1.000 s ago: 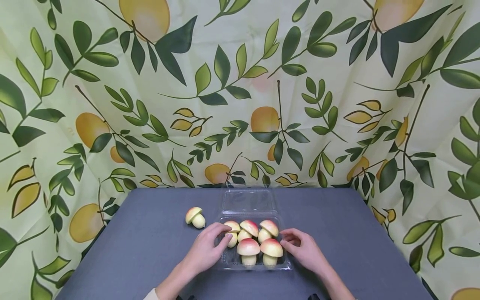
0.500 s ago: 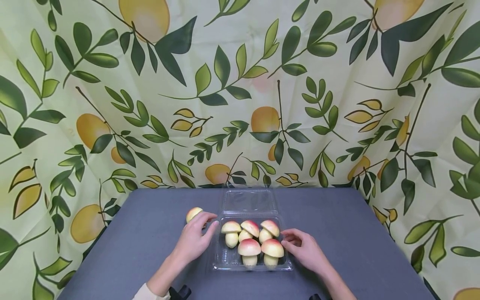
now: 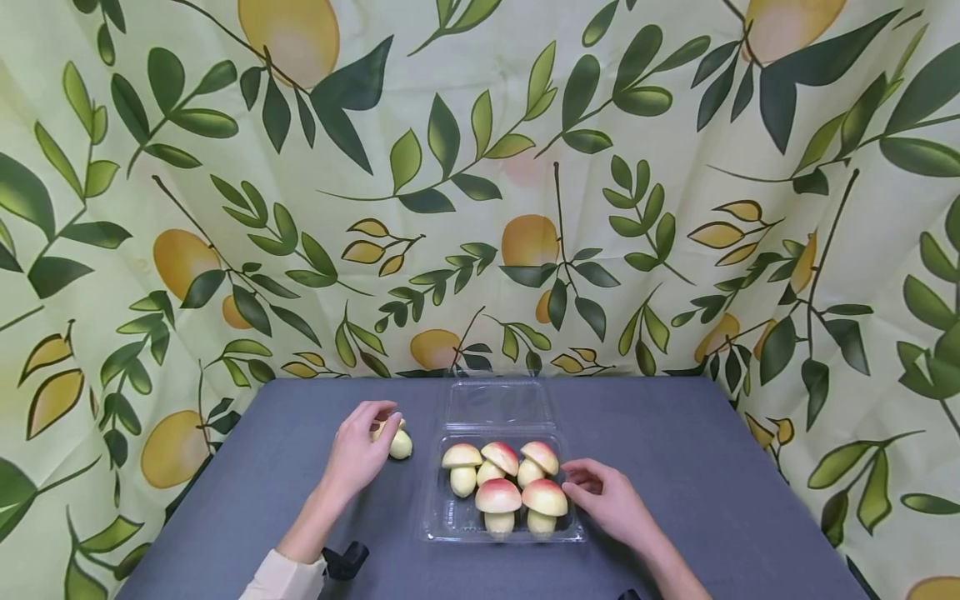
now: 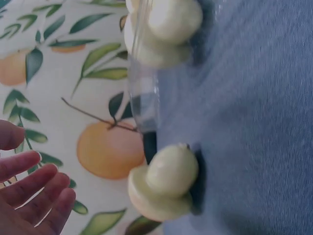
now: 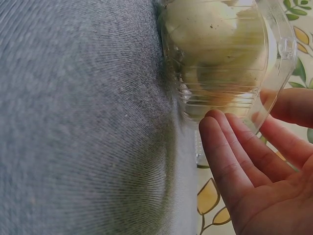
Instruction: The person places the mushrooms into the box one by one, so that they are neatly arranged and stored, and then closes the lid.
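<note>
A loose mushroom (image 3: 401,445) with a cream stem and pale cap lies on the table, left of a clear plastic clamshell box (image 3: 450,532). My left hand (image 3: 362,443) is over its cap and hides part of it in the head view. In the left wrist view, the fingers (image 4: 36,191) are loosely spread, with a gap to the mushroom (image 4: 171,171). Several mushrooms (image 3: 498,495) with red-tinged caps sit inside the box, two at the front and a row behind. At the box's right side, my right hand (image 3: 609,500) rests slightly bent fingers (image 5: 220,152) against the wall.
The box's transparent lid (image 3: 498,404) stands open toward the back of the dark table (image 3: 645,425). A fabric backdrop (image 3: 465,275) with leaves and oranges rises behind the table and on both sides. A black wrist mount (image 3: 347,560) is on the left forearm.
My left hand has left the mushroom at the box's back left and moved left to the loose one. The right hand stays at the box's side.
</note>
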Available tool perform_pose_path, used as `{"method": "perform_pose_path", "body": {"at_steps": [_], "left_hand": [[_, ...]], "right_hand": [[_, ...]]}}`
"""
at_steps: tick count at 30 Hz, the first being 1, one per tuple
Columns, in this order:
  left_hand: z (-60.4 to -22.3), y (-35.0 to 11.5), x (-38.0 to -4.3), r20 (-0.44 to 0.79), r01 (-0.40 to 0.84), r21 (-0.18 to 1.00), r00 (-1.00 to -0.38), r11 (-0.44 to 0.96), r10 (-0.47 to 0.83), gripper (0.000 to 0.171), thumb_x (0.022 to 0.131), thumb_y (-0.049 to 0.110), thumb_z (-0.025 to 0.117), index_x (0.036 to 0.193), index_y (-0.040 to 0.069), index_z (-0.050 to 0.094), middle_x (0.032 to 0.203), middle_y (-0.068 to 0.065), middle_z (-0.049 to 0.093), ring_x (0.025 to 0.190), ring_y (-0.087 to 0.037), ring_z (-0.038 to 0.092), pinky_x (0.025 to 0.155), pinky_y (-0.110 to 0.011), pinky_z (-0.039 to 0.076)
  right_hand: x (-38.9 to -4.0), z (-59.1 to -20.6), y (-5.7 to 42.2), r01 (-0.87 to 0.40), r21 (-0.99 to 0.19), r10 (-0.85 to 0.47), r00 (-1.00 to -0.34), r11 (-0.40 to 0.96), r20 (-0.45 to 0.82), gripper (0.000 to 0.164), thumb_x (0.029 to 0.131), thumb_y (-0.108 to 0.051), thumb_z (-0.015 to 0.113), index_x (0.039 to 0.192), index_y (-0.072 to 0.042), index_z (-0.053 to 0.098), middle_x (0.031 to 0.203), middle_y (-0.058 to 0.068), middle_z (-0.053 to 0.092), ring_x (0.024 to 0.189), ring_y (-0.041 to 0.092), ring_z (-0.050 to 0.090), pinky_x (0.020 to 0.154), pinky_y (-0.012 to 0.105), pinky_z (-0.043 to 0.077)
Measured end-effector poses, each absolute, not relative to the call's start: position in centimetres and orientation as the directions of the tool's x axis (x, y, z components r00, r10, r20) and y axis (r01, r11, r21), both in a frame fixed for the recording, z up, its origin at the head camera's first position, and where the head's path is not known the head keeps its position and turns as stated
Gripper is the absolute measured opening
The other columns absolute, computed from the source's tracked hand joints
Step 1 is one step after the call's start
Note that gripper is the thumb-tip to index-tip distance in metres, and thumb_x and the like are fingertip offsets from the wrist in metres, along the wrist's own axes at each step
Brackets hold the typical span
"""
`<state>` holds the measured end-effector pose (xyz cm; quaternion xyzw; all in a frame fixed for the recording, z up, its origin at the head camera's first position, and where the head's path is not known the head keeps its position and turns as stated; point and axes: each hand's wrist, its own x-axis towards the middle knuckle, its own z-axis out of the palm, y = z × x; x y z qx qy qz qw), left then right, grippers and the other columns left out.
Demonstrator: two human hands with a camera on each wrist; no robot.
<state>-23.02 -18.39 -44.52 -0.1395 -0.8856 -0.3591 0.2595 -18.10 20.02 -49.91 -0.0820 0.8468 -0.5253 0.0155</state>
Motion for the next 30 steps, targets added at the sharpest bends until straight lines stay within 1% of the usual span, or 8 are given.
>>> {"method": "perform_pose_path", "body": {"at_steps": [2, 6, 12, 18, 24, 30], "left_hand": [[-44.7, -18.8, -23.4, 0.545, 0.413, 0.573, -0.837, 0.708, 0.048, 0.019, 0.097, 0.011, 0.069, 0.112, 0.001, 0.071, 0.104, -0.011, 0.068, 0.094, -0.03, 0.067, 0.082, -0.048, 0.056], [-45.1, -19.5, -24.1, 0.505, 0.363, 0.586, -0.863, 0.724, 0.024, 0.022, 0.098, 0.013, 0.067, 0.115, 0.0, 0.07, 0.107, -0.013, 0.067, 0.097, -0.031, 0.066, 0.084, -0.047, 0.056], [-46.0, -20.3, -24.9, 0.415, 0.269, 0.596, -0.91, 0.757, -0.003, 0.032, 0.1, 0.023, 0.065, 0.121, -0.001, 0.067, 0.115, -0.02, 0.065, 0.108, -0.038, 0.062, 0.089, -0.053, 0.05], [-47.5, -20.7, -25.8, 0.289, 0.164, 0.627, -0.957, 0.762, -0.031, 0.041, 0.1, 0.027, 0.066, 0.129, -0.002, 0.063, 0.122, -0.024, 0.062, 0.112, -0.039, 0.06, 0.094, -0.056, 0.047], [-48.7, -20.7, -26.3, 0.215, 0.12, 0.66, -0.976, 0.741, -0.033, 0.044, 0.099, 0.025, 0.067, 0.131, -0.004, 0.061, 0.122, -0.025, 0.06, 0.112, -0.04, 0.059, 0.096, -0.057, 0.045], [-49.4, -20.6, -26.5, 0.202, 0.111, 0.674, -0.979, 0.731, -0.037, 0.044, 0.099, 0.025, 0.066, 0.131, -0.004, 0.061, 0.118, -0.021, 0.062, 0.107, -0.035, 0.059, 0.092, -0.051, 0.046]], "right_hand": [[-18.1, -49.9, 20.0, -0.126, -0.892, -0.156, -0.986, 0.435, 0.063, 0.03, 0.094, -0.016, 0.073, 0.12, -0.001, 0.069, 0.098, 0.006, 0.07, 0.088, 0.018, 0.068, 0.075, 0.027, 0.055], [-18.1, -49.9, 20.1, -0.128, -0.892, -0.16, -0.985, 0.434, 0.064, 0.03, 0.095, -0.016, 0.073, 0.12, 0.0, 0.068, 0.098, 0.006, 0.07, 0.089, 0.018, 0.068, 0.075, 0.027, 0.055], [-18.1, -49.9, 20.1, -0.121, -0.894, -0.158, -0.986, 0.431, 0.057, 0.03, 0.094, -0.016, 0.073, 0.12, 0.0, 0.068, 0.098, 0.006, 0.07, 0.089, 0.019, 0.068, 0.075, 0.027, 0.055], [-18.1, -49.9, 20.2, -0.13, -0.897, -0.162, -0.985, 0.422, 0.066, 0.03, 0.094, -0.015, 0.073, 0.119, 0.0, 0.068, 0.098, 0.006, 0.07, 0.089, 0.019, 0.068, 0.075, 0.027, 0.055], [-18.2, -50.0, 20.2, -0.13, -0.899, -0.161, -0.985, 0.419, 0.067, 0.03, 0.094, -0.015, 0.074, 0.12, 0.0, 0.068, 0.098, 0.006, 0.07, 0.089, 0.019, 0.068, 0.075, 0.027, 0.055], [-18.2, -50.0, 20.2, -0.122, -0.899, -0.158, -0.986, 0.42, 0.06, 0.03, 0.094, -0.015, 0.074, 0.119, 0.0, 0.068, 0.098, 0.006, 0.07, 0.089, 0.018, 0.068, 0.075, 0.027, 0.055]]}}
